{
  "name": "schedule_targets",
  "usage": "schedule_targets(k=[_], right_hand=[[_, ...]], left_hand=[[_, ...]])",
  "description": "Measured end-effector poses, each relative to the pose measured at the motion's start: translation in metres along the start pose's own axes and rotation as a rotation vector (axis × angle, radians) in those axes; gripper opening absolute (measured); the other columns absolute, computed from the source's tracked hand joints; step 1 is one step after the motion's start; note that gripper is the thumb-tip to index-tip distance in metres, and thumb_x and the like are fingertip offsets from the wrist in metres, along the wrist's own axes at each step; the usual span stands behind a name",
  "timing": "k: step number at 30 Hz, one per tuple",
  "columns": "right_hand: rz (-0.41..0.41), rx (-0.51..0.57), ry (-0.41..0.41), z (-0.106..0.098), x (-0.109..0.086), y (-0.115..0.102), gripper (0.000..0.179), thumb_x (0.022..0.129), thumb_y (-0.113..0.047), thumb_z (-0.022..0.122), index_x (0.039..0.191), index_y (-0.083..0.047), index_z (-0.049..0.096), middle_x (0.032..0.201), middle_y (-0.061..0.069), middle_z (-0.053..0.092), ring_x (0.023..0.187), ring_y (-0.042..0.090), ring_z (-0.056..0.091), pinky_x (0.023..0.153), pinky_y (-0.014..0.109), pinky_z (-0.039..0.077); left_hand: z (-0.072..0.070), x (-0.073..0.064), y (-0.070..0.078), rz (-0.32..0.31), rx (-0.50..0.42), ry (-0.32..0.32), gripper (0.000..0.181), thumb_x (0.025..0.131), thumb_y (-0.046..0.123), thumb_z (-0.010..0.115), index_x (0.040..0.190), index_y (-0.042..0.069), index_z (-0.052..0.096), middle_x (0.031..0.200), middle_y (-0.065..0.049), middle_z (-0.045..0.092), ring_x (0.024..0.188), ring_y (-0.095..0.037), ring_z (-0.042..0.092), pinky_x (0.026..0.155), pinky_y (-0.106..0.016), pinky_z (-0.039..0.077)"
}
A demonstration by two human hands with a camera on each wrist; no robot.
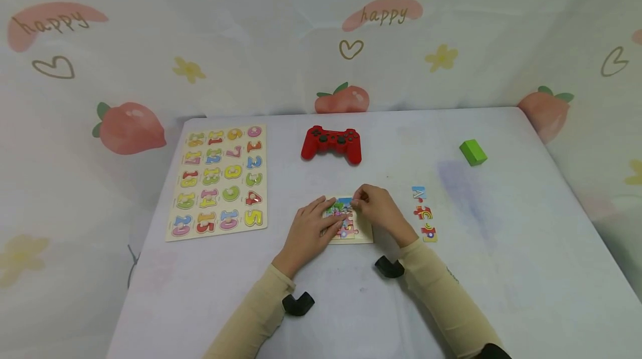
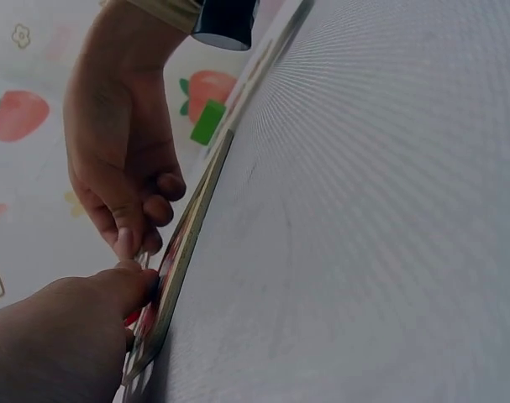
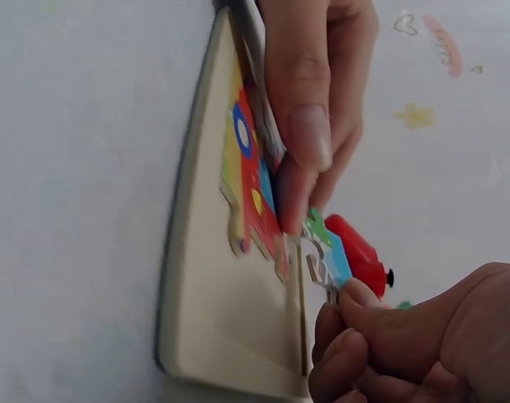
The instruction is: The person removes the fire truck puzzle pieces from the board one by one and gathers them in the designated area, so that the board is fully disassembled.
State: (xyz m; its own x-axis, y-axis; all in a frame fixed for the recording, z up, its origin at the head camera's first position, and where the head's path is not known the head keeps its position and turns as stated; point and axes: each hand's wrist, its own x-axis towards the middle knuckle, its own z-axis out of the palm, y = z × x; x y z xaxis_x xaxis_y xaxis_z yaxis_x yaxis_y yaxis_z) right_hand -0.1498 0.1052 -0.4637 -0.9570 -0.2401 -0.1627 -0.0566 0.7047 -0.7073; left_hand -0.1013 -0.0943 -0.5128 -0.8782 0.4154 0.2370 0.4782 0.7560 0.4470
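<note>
A small wooden jigsaw board, partly filled with colourful pieces, lies at the middle of the table. My left hand rests across its left side, fingers extended over the fitted pieces. At the board's upper right, my right hand pinches a puzzle piece between thumb and fingertips. That piece is blue, white and green, and it stands tilted above the board in the right wrist view. Fingers of both hands cover part of the picture.
Several loose puzzle pieces form a column right of the board. A red game controller lies behind it, and a green block sits at the back right. On the left is a large number puzzle board.
</note>
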Motion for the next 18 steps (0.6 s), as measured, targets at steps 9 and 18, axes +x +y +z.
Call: schedule_targets(k=[9,18], right_hand=[[0.043,-0.051,-0.009,-0.044,-0.002,0.031,0.009,0.092,-0.014,0.063,0.093,-0.005,0.063,0.092,0.01,0.065,0.081,0.023,0.057,0.066,0.032,0.046],[0.038,-0.122,-0.008,-0.089,-0.006,0.061,0.013,0.094,-0.013,0.06,0.097,-0.001,0.062,0.09,0.014,0.063,0.072,0.022,0.054,0.063,0.033,0.043]], left_hand=[[0.001,0.0,0.0,-0.02,-0.013,-0.022,0.03,0.097,0.041,0.054,0.123,0.035,0.065,0.144,0.003,0.048,0.14,-0.019,0.033,0.105,-0.047,0.035],[0.001,0.0,0.0,-0.01,-0.021,-0.008,0.029,0.096,0.039,0.055,0.123,0.035,0.065,0.143,0.002,0.049,0.139,-0.02,0.035,0.103,-0.048,0.036]])
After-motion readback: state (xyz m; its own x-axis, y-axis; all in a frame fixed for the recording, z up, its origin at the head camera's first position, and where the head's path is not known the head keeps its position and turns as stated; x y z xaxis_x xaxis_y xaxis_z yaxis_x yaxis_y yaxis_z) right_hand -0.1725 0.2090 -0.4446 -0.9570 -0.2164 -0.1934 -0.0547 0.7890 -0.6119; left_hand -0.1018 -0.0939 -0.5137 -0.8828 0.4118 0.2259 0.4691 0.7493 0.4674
